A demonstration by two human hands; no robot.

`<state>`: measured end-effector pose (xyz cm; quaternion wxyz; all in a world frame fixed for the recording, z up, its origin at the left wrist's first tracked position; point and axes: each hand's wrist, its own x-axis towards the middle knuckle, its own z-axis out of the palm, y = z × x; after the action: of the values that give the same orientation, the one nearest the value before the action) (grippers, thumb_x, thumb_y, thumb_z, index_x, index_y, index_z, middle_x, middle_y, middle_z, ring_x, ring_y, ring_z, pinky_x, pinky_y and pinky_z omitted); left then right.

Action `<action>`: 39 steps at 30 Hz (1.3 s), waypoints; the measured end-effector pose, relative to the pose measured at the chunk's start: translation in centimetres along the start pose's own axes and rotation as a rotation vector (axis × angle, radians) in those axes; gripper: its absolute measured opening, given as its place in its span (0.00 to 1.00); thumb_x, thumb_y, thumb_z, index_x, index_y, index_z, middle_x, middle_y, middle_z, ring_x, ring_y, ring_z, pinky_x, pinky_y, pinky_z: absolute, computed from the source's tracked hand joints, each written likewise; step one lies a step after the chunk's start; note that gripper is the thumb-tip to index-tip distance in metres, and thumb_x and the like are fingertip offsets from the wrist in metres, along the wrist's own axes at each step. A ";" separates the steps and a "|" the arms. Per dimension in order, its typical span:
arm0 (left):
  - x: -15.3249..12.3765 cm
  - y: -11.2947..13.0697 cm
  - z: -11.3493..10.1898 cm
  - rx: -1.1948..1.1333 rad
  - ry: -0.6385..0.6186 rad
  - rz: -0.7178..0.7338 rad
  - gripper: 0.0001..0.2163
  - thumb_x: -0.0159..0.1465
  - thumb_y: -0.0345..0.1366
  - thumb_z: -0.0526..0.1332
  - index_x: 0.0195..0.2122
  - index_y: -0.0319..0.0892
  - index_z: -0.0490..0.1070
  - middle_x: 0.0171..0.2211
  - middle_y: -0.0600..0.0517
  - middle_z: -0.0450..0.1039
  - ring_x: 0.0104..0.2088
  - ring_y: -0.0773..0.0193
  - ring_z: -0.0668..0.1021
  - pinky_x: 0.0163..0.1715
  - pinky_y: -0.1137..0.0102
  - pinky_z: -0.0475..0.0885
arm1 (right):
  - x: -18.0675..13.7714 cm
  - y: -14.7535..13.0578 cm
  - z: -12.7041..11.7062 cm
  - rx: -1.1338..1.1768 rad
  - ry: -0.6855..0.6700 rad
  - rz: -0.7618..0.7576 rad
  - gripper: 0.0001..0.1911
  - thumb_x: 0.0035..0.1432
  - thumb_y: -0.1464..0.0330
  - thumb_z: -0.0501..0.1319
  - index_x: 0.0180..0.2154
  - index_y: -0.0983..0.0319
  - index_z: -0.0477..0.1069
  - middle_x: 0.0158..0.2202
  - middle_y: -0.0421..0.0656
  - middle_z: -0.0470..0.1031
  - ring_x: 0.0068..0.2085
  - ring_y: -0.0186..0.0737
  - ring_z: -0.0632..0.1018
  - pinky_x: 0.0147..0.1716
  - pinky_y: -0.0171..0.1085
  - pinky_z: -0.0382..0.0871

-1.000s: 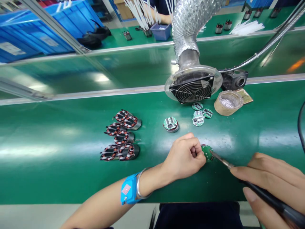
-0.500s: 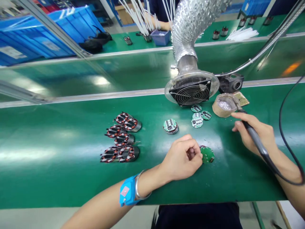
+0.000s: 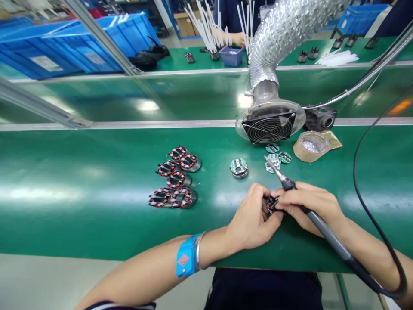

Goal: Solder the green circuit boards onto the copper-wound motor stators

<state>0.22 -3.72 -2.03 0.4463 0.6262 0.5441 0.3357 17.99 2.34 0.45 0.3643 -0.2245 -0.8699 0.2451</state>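
A small round dark wound part (image 3: 271,203), mostly hidden, is pinched between both hands low at the front of the green bench mat (image 3: 97,181). The left hand (image 3: 254,219), wearing a blue wrist strap (image 3: 186,260), closes its fingers on it. The right hand (image 3: 308,204) touches it too while gripping a black-handled soldering iron (image 3: 319,226), whose tip is raised toward the round green circuit boards (image 3: 274,157). Copper-wound stators (image 3: 177,178) lie well to the left. A black fan on a silver duct (image 3: 269,127) stands behind.

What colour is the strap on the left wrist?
The wrist strap is bright blue; head view.
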 end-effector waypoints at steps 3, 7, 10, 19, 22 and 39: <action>-0.4 0.0 0.1 0.002 -0.002 0.010 0.10 0.61 0.32 0.57 0.42 0.43 0.57 0.38 0.53 0.61 0.31 0.67 0.72 0.32 0.67 0.71 | 0.1 -0.5 0.6 -0.102 0.094 0.088 0.10 0.59 0.77 0.63 0.41 0.58 0.71 0.41 0.43 0.80 0.38 0.38 0.80 0.39 0.36 0.76; -0.5 0.0 0.4 0.040 0.008 0.034 0.10 0.61 0.30 0.55 0.43 0.43 0.57 0.40 0.52 0.60 0.31 0.67 0.72 0.33 0.65 0.71 | -0.5 -0.8 0.2 -0.167 0.048 0.075 0.10 0.60 0.77 0.61 0.43 0.59 0.70 0.42 0.43 0.79 0.33 0.36 0.78 0.35 0.36 0.74; -0.5 -0.1 0.5 0.040 0.002 0.053 0.11 0.61 0.29 0.55 0.44 0.43 0.57 0.40 0.52 0.59 0.30 0.67 0.72 0.33 0.64 0.72 | -1.2 -1.1 -1.0 -0.183 -0.131 0.068 0.13 0.60 0.76 0.60 0.46 0.59 0.69 0.46 0.47 0.77 0.38 0.40 0.76 0.38 0.40 0.74; -0.6 -0.5 0.6 -0.013 0.003 0.067 0.15 0.57 0.30 0.58 0.44 0.42 0.58 0.39 0.52 0.59 0.29 0.68 0.72 0.31 0.65 0.74 | -2.1 -0.6 -1.5 -0.141 -0.261 0.057 0.16 0.62 0.74 0.61 0.51 0.59 0.66 0.45 0.48 0.76 0.38 0.42 0.73 0.36 0.41 0.72; -0.6 -0.5 0.6 -0.014 0.009 0.079 0.14 0.56 0.29 0.58 0.44 0.41 0.59 0.38 0.52 0.59 0.30 0.67 0.72 0.31 0.66 0.74 | -1.8 -0.5 -1.3 -0.144 -0.249 0.069 0.15 0.61 0.73 0.62 0.49 0.58 0.67 0.44 0.47 0.76 0.36 0.42 0.73 0.35 0.42 0.72; 0.0 0.1 -1.2 0.272 0.016 0.560 0.22 0.55 0.33 0.63 0.52 0.40 0.66 0.51 0.42 0.67 0.49 0.54 0.73 0.49 0.59 0.73 | -3.8 2.0 0.4 0.069 -0.013 0.287 0.29 0.47 0.49 0.70 0.46 0.53 0.66 0.41 0.42 0.79 0.43 0.45 0.80 0.41 0.39 0.77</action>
<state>-0.86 -3.46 -1.47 0.2442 0.8030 0.3940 0.3746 20.55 1.62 -2.95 0.3273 -0.3323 -0.8223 0.3260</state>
